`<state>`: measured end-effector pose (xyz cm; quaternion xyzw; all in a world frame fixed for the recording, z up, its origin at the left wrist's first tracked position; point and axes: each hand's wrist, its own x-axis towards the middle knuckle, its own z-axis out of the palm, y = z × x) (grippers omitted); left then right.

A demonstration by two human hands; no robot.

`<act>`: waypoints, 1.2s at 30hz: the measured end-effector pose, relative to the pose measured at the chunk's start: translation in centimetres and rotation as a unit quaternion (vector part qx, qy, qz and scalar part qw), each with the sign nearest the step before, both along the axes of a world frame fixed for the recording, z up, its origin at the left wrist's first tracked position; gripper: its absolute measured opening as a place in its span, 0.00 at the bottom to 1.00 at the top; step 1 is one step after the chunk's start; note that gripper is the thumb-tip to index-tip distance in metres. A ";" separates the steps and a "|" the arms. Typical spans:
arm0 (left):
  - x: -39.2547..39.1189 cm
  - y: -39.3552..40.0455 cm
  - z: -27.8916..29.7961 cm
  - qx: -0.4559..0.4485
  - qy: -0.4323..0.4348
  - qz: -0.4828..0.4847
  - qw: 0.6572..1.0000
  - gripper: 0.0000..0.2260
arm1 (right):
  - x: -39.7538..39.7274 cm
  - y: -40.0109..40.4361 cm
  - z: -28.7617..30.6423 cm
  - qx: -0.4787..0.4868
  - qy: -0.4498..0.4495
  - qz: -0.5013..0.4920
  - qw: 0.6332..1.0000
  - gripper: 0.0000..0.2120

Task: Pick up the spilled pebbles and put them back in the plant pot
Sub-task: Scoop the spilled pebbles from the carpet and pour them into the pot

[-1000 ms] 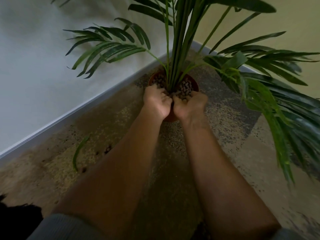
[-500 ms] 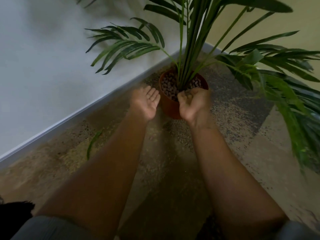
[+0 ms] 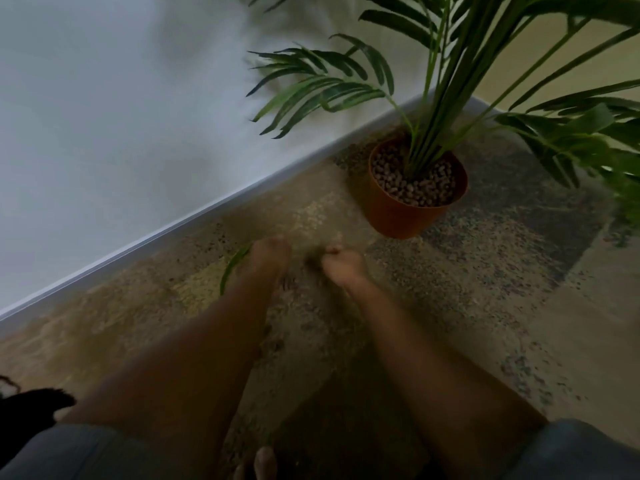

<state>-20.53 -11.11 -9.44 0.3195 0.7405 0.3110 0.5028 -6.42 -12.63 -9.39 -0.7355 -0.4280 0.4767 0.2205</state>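
Note:
An orange plant pot (image 3: 394,216) stands on the carpet near the wall corner, filled with brown pebbles (image 3: 414,183) around a green palm. Both hands are down on the carpet left of and in front of the pot, blurred by motion. My left hand (image 3: 269,258) rests knuckles-up with its fingers pointing down at the floor. My right hand (image 3: 343,265) is curled, thumb toward a dark smudge (image 3: 313,262) between the hands. A few dark spots that look like spilled pebbles (image 3: 286,283) lie beside my left wrist. Whether either hand holds anything is hidden.
A fallen green leaf (image 3: 231,270) lies against my left hand. A white skirting board (image 3: 194,216) and the wall run diagonally on the left. Palm fronds (image 3: 571,143) hang over the right side. Bare toes (image 3: 260,462) show at the bottom edge.
Both hands have left the pot's rim and dropped back to the carpet, down and to the left. The view has swung left, so the pot now sits at upper right.

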 end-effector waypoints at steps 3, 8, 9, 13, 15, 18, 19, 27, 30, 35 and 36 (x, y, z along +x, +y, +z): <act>-0.5 -1.7 -0.9 0.016 0.151 -0.168 0.974 0.09 | 0.2 -0.4 -2.1 0.019 -0.129 0.089 0.988 0.21; -0.6 -2.8 -1.3 -0.025 0.208 -0.265 0.941 0.19 | 1.3 0.7 -4.6 0.030 -0.271 0.215 0.938 0.29; -0.9 -2.8 -1.4 -0.030 0.220 -0.278 0.935 0.20 | 1.3 1.1 -4.8 0.029 -0.266 0.230 0.936 0.29; -1.7 -3.2 -2.6 -0.021 0.220 -0.296 0.929 0.12 | 0.8 2.2 -4.9 0.046 -0.240 0.313 0.918 0.32; -2.0 -3.5 -3.1 -0.014 0.222 -0.296 0.929 0.08 | 0.1 2.5 -4.8 0.073 -0.251 0.361 0.895 0.30; -2.0 -3.6 -3.6 -0.009 0.254 -0.316 0.914 0.13 | -1.0 2.8 -4.6 0.101 -0.285 0.412 0.860 0.21; -2.0 -3.6 -3.7 -0.007 0.261 -0.325 0.909 0.17 | -1.1 2.9 -4.5 0.109 -0.291 0.424 0.850 0.17; -0.9 -4.1 -4.0 0.013 0.309 -0.383 0.871 0.29 | -1.1 2.0 -4.1 0.072 -0.240 0.507 0.825 0.09; -0.6 -4.1 -4.1 0.027 0.295 -0.395 0.870 0.25 | -1.1 1.6 -3.4 0.029 -0.253 0.497 0.830 0.22; -0.1 -4.2 -4.1 0.019 0.273 -0.399 0.875 0.19 | -0.4 0.5 -3.3 0.010 -0.188 0.454 0.871 0.20; 0.0 -4.2 -4.1 0.018 0.278 -0.402 0.873 0.17 | -0.2 0.4 -3.1 0.004 -0.162 0.435 0.886 0.20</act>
